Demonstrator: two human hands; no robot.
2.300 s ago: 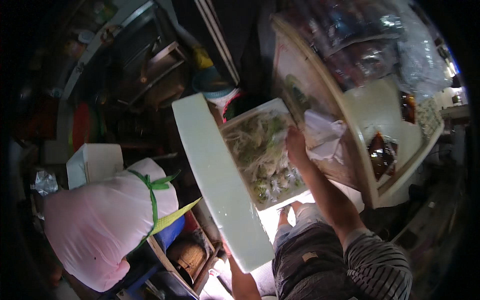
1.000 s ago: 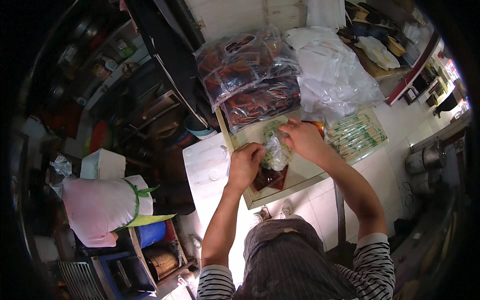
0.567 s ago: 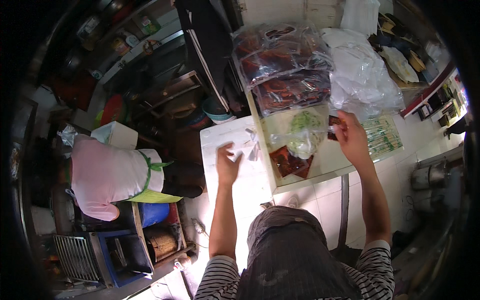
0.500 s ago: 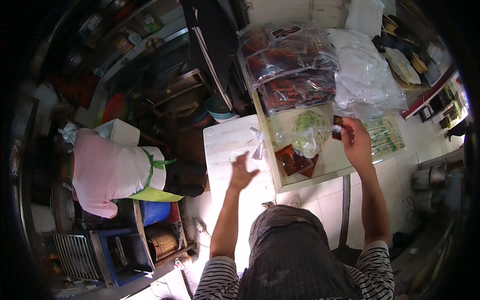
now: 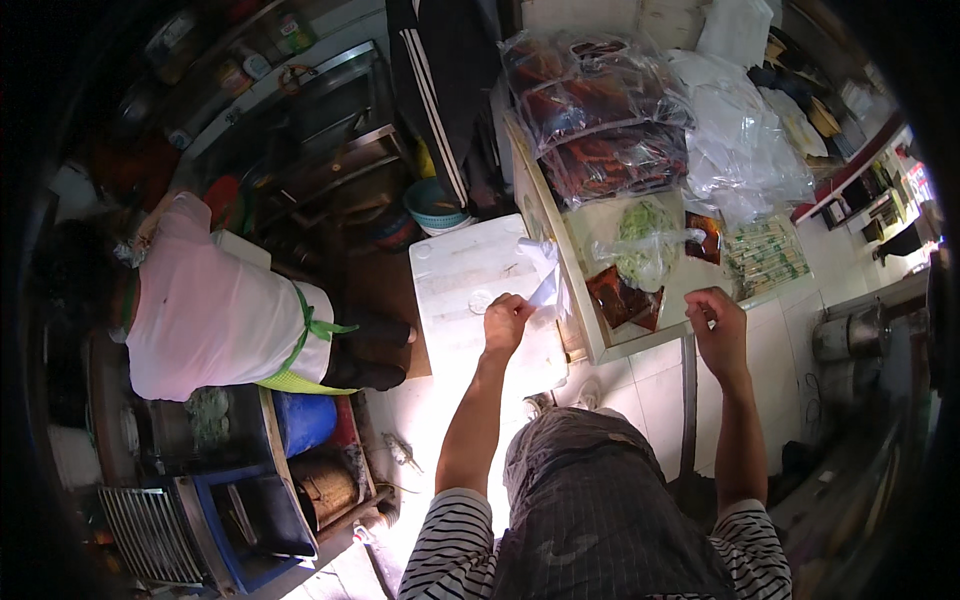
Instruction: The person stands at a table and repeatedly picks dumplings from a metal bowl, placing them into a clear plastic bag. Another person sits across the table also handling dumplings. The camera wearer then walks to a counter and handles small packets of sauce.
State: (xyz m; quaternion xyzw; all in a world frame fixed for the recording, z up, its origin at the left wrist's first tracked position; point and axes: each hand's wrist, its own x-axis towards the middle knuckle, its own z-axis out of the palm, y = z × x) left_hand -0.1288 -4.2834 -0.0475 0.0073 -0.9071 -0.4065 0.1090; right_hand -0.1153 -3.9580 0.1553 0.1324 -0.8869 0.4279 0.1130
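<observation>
My left hand (image 5: 508, 325) is closed in a pinch at a folded white paper slip (image 5: 545, 284) hanging by the table's left edge, above a white foam box (image 5: 465, 262). My right hand (image 5: 720, 332) hovers just off the table's near edge, fingers loosely curled with a gap at the thumb and nothing visible in them. Beyond it, a dark red sauce packet (image 5: 703, 238) lies on the table (image 5: 592, 222). Beside that packet sits a clear bag of shredded green vegetable (image 5: 645, 240). More red sauce packets (image 5: 622, 298) rest at the near left corner.
Large clear bags of dark red packets (image 5: 605, 115) cover the table's far side, with white plastic bags (image 5: 745, 140) beside them. Wrapped chopsticks (image 5: 765, 257) lie at the right. Another person (image 5: 225, 300) in a green-tied apron bends over at the left. A teal basin (image 5: 436, 204) stands behind the box.
My right hand has let go of the sauce packet, now lying on the table, and drawn back toward me. My left hand has moved right to the paper slip and its fingers have closed.
</observation>
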